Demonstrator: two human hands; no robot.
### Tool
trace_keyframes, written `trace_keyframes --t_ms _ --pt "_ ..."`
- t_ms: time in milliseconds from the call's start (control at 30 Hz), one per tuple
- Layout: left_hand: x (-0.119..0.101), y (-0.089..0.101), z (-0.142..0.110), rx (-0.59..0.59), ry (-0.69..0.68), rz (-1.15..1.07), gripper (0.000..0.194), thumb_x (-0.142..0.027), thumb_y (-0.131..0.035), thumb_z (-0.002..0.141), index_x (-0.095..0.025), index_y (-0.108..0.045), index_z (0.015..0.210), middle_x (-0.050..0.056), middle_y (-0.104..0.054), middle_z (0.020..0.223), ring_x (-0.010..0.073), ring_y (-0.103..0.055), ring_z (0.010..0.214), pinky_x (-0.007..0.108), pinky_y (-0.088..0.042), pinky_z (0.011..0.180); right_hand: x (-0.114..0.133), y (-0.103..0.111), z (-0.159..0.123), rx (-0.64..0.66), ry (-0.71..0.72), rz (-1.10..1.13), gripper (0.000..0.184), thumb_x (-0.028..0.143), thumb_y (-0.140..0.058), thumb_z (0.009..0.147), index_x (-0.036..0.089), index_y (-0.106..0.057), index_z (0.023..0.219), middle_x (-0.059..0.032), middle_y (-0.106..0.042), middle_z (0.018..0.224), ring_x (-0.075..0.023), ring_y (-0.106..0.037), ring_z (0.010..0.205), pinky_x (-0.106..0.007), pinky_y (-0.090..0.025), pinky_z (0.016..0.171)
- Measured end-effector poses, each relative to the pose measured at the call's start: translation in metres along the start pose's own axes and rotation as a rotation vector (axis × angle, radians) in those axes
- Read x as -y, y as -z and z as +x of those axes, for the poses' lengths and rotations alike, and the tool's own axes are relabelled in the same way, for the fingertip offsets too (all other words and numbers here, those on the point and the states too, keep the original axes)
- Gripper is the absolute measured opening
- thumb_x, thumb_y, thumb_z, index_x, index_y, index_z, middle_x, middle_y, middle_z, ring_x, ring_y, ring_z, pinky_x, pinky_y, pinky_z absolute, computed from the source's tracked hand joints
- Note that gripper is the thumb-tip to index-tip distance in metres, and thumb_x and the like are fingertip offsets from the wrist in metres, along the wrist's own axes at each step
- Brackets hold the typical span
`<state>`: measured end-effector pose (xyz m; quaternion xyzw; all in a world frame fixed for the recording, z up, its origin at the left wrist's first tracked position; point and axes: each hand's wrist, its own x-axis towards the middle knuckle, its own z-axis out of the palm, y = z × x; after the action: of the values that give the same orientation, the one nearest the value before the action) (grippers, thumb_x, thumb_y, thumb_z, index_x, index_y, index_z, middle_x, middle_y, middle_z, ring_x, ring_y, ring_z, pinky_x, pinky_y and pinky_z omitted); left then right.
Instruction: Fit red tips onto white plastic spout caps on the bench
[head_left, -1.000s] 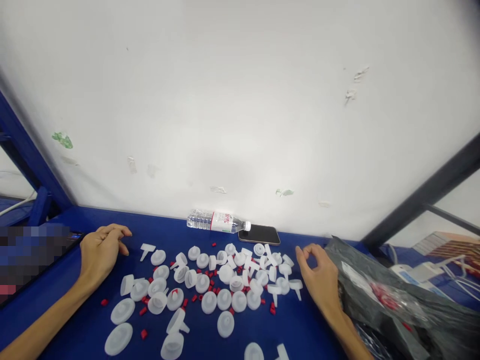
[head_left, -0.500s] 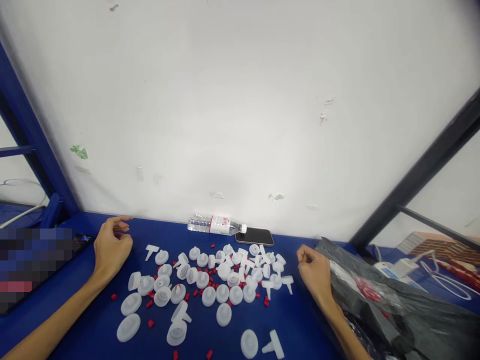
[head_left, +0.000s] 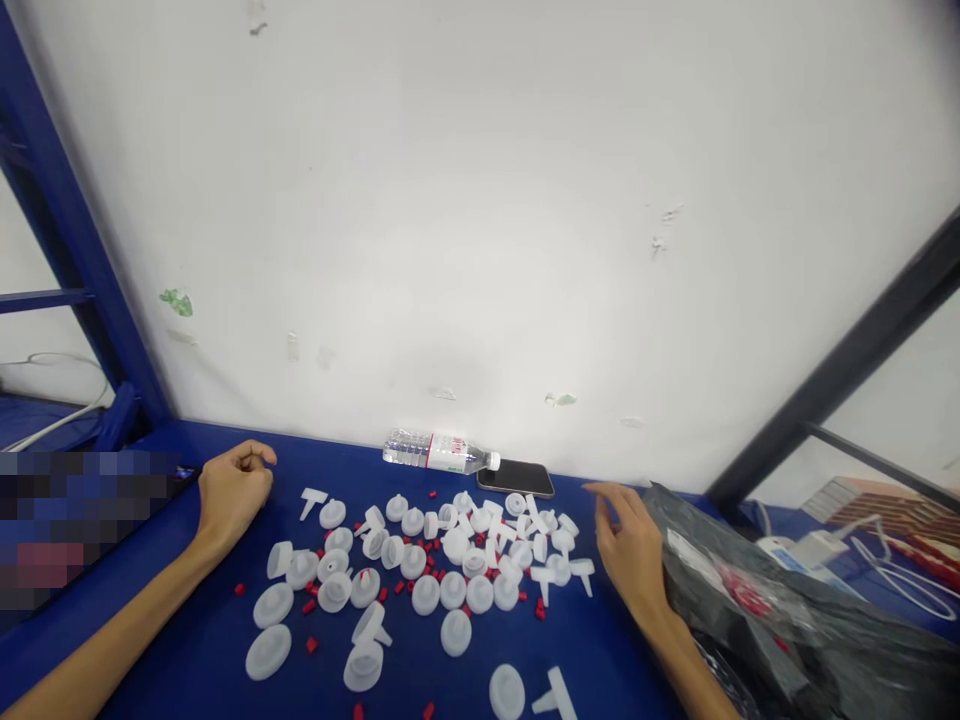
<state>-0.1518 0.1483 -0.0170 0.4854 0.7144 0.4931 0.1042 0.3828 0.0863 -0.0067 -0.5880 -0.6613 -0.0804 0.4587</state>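
Note:
Several white plastic caps (head_left: 420,565) and small red plugs (head_left: 310,645) lie scattered over the blue table (head_left: 187,660). My left hand (head_left: 229,490) rests on the table at the left of the pile, fingers curled loosely with nothing seen in them. My right hand (head_left: 630,545) hovers at the right edge of the pile, fingers stretched out and apart, holding nothing, next to a white T-shaped piece (head_left: 581,572).
A clear water bottle (head_left: 439,452) lies against the white wall beside a dark phone (head_left: 517,476). A black plastic bag (head_left: 757,610) with red parts fills the right side. A blurred blue patch lies at left. Blue and black frame posts flank the table.
My right hand has opened from a loose curl to stretched fingers. My left hand has lowered onto the table and curled its fingers. The view shifted slightly.

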Motion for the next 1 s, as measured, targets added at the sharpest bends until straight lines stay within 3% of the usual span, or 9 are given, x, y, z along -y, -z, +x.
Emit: trace_keyframes --t_ms 100,167,267,500,567,633,767,1000 --pt "-0.002 0.001 -0.001 0.023 0.044 -0.008 0.022 -0.034 -0.065 0.098 -0.014 -0.066 0.105 0.000 -0.067 0.087 0.0096 -0.060 0.062 0.023 -0.052 0.055 0.000 0.001 -0.001 0.046 -0.035 0.069 0.044 0.010 -0.040 0.089 0.024 -0.073 0.115 -0.0113 -0.059 0.135 -0.0188 -0.069 0.083 -0.028 -0.058 0.055" --pt "-0.004 0.001 -0.002 0.024 0.049 -0.010 0.022 -0.035 -0.065 0.098 -0.014 -0.066 0.103 0.000 -0.067 0.086 0.0097 -0.060 0.062 0.023 -0.052 0.056 -0.001 0.002 -0.002 0.074 -0.010 0.075 0.053 0.003 -0.038 0.080 0.024 -0.073 0.113 -0.0108 -0.058 0.136 -0.0186 -0.069 0.085 -0.028 -0.059 0.056" --pt "-0.006 0.002 -0.003 0.008 0.045 -0.009 0.022 -0.036 -0.065 0.098 -0.014 -0.066 0.099 -0.002 -0.065 0.081 0.0092 -0.057 0.060 0.023 -0.050 0.055 -0.003 0.002 -0.002 0.057 0.062 0.041 0.053 0.000 -0.037 0.070 0.021 -0.072 0.103 -0.0098 -0.066 0.115 -0.0222 -0.070 0.096 -0.030 -0.059 0.067" --pt "-0.012 0.004 -0.003 -0.031 0.051 -0.011 0.018 -0.030 -0.065 0.095 -0.015 -0.066 0.086 -0.008 -0.052 0.060 0.0086 -0.046 0.049 0.022 -0.039 0.051 -0.004 0.005 0.000 0.084 0.069 0.026 0.039 0.000 -0.036 0.073 0.019 -0.069 0.085 -0.0031 -0.070 0.085 -0.0155 -0.067 0.064 -0.028 -0.051 0.065" --pt "-0.013 0.005 -0.003 -0.044 0.045 -0.012 0.006 -0.019 -0.063 0.088 -0.016 -0.067 0.084 -0.008 -0.050 0.055 0.0103 -0.045 0.048 0.023 -0.038 0.052 -0.004 0.006 0.000 0.087 0.061 0.010 0.037 0.001 -0.037 0.071 0.020 -0.068 0.077 -0.0015 -0.069 0.077 -0.0153 -0.065 0.061 -0.027 -0.047 0.064" --pt "-0.014 0.005 -0.004 -0.057 0.041 -0.014 0.015 -0.012 -0.057 0.077 -0.019 -0.068 0.083 -0.008 -0.050 0.051 0.0130 -0.047 0.048 0.025 -0.037 0.053 -0.003 0.008 0.000 0.093 0.047 -0.007 0.033 0.003 -0.039 0.070 0.020 -0.067 0.069 -0.0006 -0.067 0.068 -0.0157 -0.062 0.058 -0.027 -0.043 0.063" --pt "-0.015 0.004 -0.004 -0.091 0.051 -0.013 0.026 -0.018 -0.049 0.063 -0.022 -0.069 0.080 -0.007 -0.051 0.045 0.0180 -0.049 0.048 0.028 -0.037 0.053 0.003 0.013 0.000 0.107 0.012 -0.026 0.028 0.005 -0.041 0.067 0.021 -0.061 0.056 -0.0001 -0.063 0.058 -0.0157 -0.058 0.055 -0.026 -0.038 0.060" --pt "-0.017 0.003 -0.003 -0.103 0.018 -0.003 0.027 -0.024 -0.048 0.058 -0.022 -0.068 0.075 -0.004 -0.054 0.046 0.0198 -0.051 0.050 0.029 -0.038 0.055 0.014 0.018 -0.003 0.107 -0.059 -0.012 0.026 0.008 -0.039 0.059 0.021 -0.057 0.047 0.0013 -0.061 0.050 -0.0144 -0.055 0.049 -0.024 -0.034 0.055"
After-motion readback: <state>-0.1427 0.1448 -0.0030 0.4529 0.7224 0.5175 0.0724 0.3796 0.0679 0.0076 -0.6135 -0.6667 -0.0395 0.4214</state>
